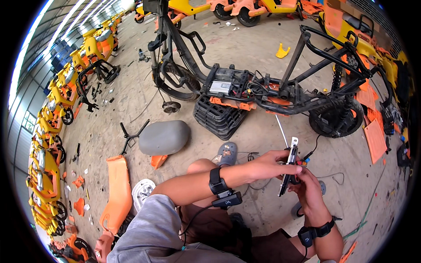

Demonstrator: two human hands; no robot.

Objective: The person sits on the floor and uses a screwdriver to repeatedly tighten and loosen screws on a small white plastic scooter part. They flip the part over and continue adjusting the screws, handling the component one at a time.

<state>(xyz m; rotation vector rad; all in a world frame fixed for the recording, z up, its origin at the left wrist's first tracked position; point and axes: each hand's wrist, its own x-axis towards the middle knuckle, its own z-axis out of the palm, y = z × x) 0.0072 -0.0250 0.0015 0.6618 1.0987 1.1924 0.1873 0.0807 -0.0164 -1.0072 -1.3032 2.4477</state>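
In front of my knees I hold a thin flat part [287, 172], dark with a silver metal tab on its upper end, seen nearly edge-on. My left hand [272, 165] pinches it from the left, thumb across its edge. Curled fingers of my right hand [308, 189] close on its lower right side; their tips are partly hidden. Small red, yellow and blue connectors [303, 161] stick out beside it, with a black cable [316, 143] near them. Each wrist wears a black strap with a small box.
A stripped black scooter frame [285, 90] stands ahead, propped on stacked black crates [218, 117]. A grey seat [165, 137] and an orange panel [116, 193] lie left. Another orange panel [375, 139] lies right. Yellow scooters [46, 171] line the left side; loose cables and scraps litter the floor.
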